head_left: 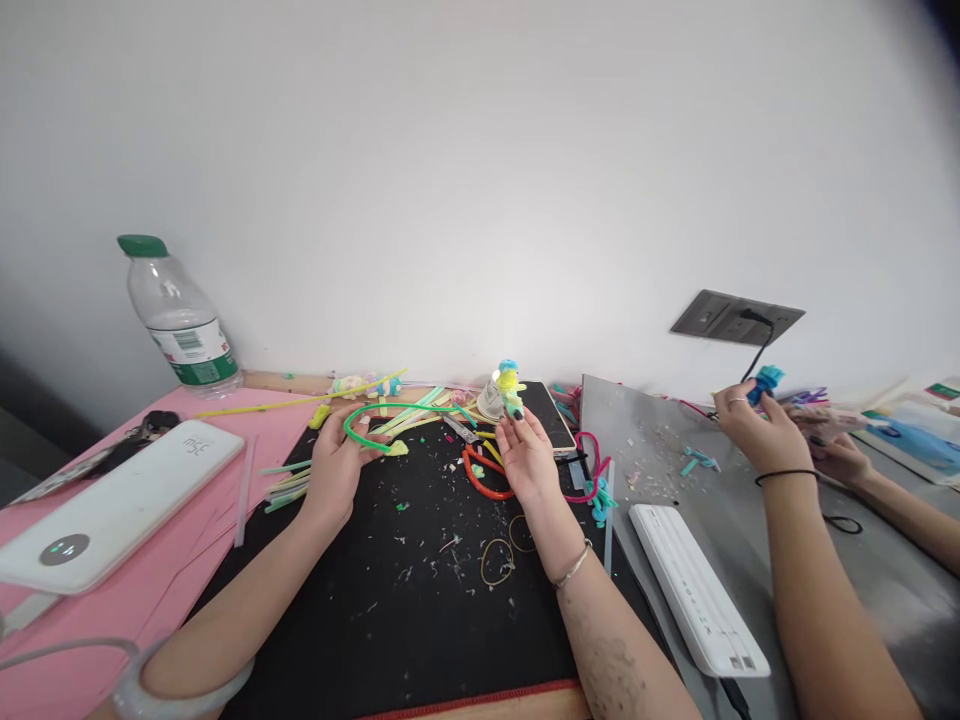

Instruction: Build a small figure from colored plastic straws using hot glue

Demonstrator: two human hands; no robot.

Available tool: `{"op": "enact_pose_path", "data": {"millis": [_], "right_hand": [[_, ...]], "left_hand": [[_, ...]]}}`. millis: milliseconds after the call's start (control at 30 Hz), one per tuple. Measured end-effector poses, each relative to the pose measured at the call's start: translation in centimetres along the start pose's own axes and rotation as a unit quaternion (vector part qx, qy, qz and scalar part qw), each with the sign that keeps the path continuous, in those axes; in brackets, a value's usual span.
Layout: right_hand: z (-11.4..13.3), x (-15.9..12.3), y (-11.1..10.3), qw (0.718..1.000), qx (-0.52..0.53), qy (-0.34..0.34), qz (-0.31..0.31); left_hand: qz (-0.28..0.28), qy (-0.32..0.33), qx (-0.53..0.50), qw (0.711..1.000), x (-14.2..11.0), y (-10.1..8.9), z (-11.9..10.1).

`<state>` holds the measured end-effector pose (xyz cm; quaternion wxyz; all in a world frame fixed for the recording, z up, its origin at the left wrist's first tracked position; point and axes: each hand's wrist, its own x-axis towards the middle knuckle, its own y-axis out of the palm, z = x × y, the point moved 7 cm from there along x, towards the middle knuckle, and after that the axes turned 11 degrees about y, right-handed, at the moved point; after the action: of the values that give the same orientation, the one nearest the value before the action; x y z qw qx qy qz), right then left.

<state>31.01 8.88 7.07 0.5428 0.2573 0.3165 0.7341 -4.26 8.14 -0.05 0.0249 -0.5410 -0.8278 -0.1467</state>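
My left hand (337, 460) is closed round a green pipe cleaner (405, 408), which curves in a wide loop out to the right. In my right hand (529, 455), a small yellow-green figure with a blue top (510, 385) stands upright between the fingertips. The figure looks twisted from fuzzy stems. Under my left hand lies a bundle of pale green and yellow stems (289, 490). An orange-red loop (480, 478) and a pair of scissors or pliers (461, 430), partly hidden, rest between my hands on the black mat (420, 600).
A water bottle (184, 320) leans at the wall. One white power bank (112, 510) lies on pink sheets (187, 600), another (697, 590) on the grey mat. At the right, a co-worker's hands (757, 430) hold a blue piece (769, 380). Rubber bands (496, 562) and scraps litter the black mat.
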Motion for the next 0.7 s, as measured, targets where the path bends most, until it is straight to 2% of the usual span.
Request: {"op": "enact_pose_path", "data": {"millis": [33,133,200,267,300,333,400,467,533,600,700], "right_hand": [[2.5,-1.2,-0.1,0.994,0.059,0.074,0.050],[11.7,-4.2,-2.5,0.989,0.107,0.084,0.065],[15.2,-5.1,-4.8,0.984,0.173,0.047,-0.019],[15.3,-5.4,-5.9,0.967,0.227,-0.004,-0.115],[14.0,-5.2,-5.7,0.959,0.239,-0.022,-0.152],[11.7,-4.8,-5.1,0.953,0.237,-0.021,-0.187],[5.3,-3.3,-3.0,0.953,0.194,-0.015,-0.234],[-1.1,-1.0,-0.3,0.971,0.065,-0.026,-0.230],[-7.0,1.2,1.2,0.976,0.032,-0.008,-0.216],[-10.4,2.8,1.4,0.977,0.016,-0.007,-0.212],[-11.6,3.7,0.3,0.977,0.008,-0.019,-0.213]], "left_hand": [[0.002,-0.001,0.001,1.000,0.0,0.0,0.0],[0.001,-0.009,0.003,1.000,-0.1,0.0,0.0],[0.000,-0.010,0.003,1.000,-0.1,0.0,0.0],[0.000,-0.008,0.000,1.000,-0.1,0.0,-0.1],[0.000,-0.008,-0.001,1.000,-0.1,0.0,-0.1],[0.001,-0.007,-0.001,1.000,-0.1,0.0,0.0],[0.004,-0.003,-0.003,1.000,0.0,0.0,0.1],[0.008,0.003,-0.004,1.000,0.0,0.1,0.1],[0.012,0.006,-0.004,1.000,0.0,0.1,0.1],[0.017,0.007,-0.002,1.000,0.0,0.1,0.1],[0.019,0.008,0.000,1.000,-0.1,0.2,0.0]]}}
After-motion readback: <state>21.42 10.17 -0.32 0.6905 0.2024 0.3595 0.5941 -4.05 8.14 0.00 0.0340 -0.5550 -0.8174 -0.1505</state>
